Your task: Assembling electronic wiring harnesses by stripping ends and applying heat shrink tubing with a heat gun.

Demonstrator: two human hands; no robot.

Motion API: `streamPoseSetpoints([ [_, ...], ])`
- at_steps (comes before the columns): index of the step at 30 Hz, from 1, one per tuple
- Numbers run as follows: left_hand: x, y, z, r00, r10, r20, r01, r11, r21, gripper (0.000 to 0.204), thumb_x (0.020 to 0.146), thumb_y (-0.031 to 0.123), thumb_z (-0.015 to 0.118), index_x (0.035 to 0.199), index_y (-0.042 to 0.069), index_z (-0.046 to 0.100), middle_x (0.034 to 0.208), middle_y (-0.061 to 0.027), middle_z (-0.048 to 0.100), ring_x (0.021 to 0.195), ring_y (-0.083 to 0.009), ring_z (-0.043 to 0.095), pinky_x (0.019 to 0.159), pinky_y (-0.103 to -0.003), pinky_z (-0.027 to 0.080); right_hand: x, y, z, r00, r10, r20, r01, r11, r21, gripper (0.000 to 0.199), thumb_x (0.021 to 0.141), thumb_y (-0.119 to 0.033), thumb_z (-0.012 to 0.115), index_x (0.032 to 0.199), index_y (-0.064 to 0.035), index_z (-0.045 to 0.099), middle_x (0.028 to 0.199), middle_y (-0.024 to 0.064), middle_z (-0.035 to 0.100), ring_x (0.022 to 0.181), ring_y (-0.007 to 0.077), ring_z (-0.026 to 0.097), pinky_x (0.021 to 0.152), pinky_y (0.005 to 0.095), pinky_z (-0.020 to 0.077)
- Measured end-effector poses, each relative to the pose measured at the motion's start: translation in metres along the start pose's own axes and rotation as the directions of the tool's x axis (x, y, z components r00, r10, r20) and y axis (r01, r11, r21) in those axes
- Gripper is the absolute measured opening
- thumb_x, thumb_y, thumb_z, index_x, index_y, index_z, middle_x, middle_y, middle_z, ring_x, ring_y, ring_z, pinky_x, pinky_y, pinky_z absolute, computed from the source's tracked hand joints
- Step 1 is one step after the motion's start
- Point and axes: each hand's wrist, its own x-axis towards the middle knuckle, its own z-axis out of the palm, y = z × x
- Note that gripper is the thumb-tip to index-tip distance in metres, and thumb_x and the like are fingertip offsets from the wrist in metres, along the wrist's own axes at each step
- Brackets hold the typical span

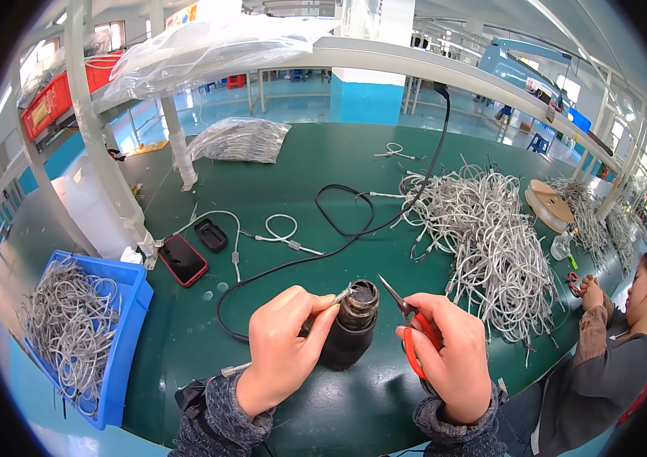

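A black heat gun [348,343] stands upright on the green table in front of me, its round nozzle facing up. My left hand [285,343] is closed in a pinch on the end of a grey cable [344,295], held at the left rim of the nozzle. Part of that cable is hidden by my fingers and palm. Just right of the nozzle, my right hand [453,350] grips pointed scissors [413,343] with red handles. Their dark tips point up and left, close to the nozzle but apart from it.
At left stands a blue bin [129,335] of grey cables. A phone [182,259], a black case [211,235] and looped cables [281,228] lie farther in. A black cord [278,268] crosses the table. A big cable pile [499,251] lies right, near a seated person [598,373].
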Motion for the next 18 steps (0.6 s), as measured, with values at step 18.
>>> streamPoseSetpoints([
  [18,0.0006,-0.0025,-0.002,0.999,0.043,0.029,-0.043,0.999,0.022,0.008,0.075,-0.007,0.068,0.082,-0.004,0.065,0.065,-0.0059,0.056,0.052,-0.0103,0.054,0.046,-0.021,0.042,0.0008,0.0024,0.0015,0.999,-0.011,-0.041,0.01,1.0,-0.019,0.026,0.071,0.007,0.063,0.097,0.0018,0.059,0.069,0.0098,0.056,0.058,0.0205,0.056,0.057,0.0295,0.0452],
])
